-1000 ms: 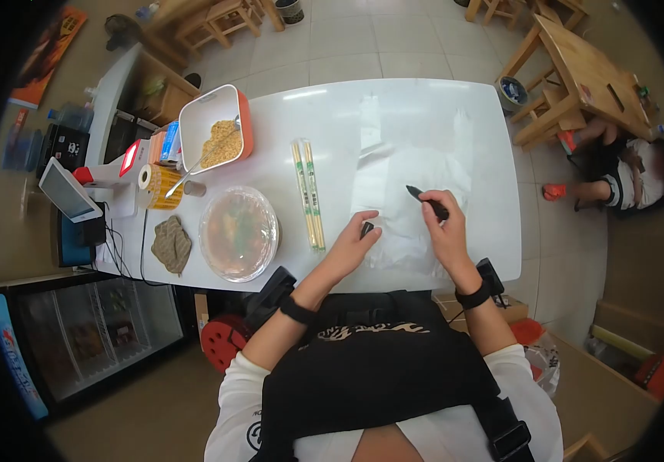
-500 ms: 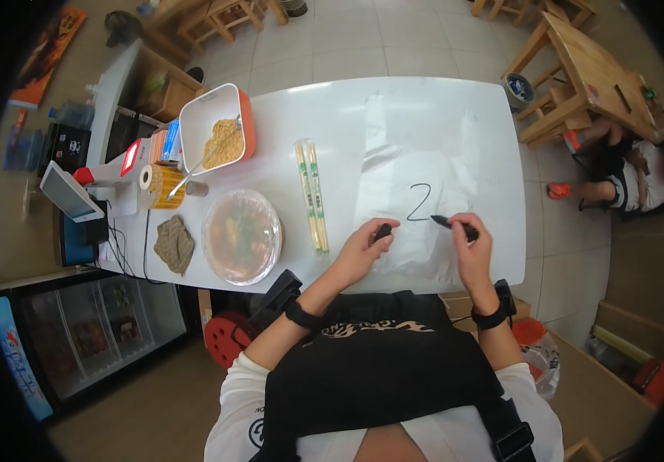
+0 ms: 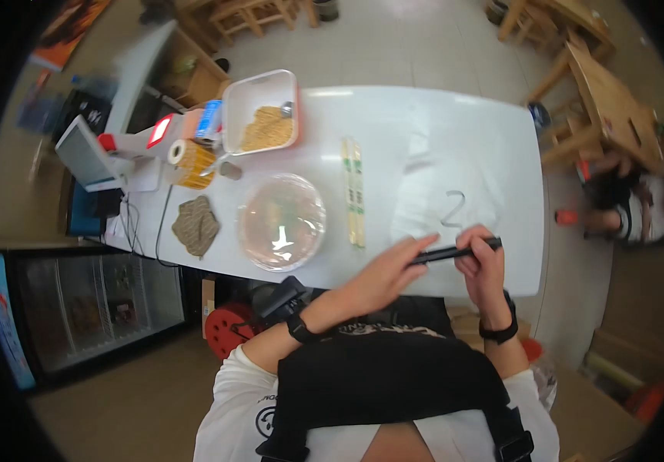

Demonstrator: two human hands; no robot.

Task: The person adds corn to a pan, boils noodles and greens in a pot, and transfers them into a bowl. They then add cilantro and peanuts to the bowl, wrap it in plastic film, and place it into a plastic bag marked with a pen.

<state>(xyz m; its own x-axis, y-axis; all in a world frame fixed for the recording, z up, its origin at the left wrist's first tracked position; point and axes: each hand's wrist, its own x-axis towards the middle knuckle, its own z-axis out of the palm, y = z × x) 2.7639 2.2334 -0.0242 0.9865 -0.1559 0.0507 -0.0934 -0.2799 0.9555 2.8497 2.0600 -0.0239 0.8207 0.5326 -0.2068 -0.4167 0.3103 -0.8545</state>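
Together now, where half a second ago they were apart, our left hand (image 3: 389, 271) and right hand (image 3: 483, 266) close their fingers on opposite ends of one slim black marker (image 3: 455, 250), held level over the white table's (image 3: 378, 115) near edge, right of centre. One inked "2" (image 3: 453, 208) marks the crinkled clear plastic bag (image 3: 439, 158). Two sleeved chopstick packs (image 3: 353, 192) lie beside one round lidded bowl (image 3: 282, 222).

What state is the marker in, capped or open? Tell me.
Capped, it seems: the marker reads as one unbroken black bar between the left hand and right hand; the seam is blurred.
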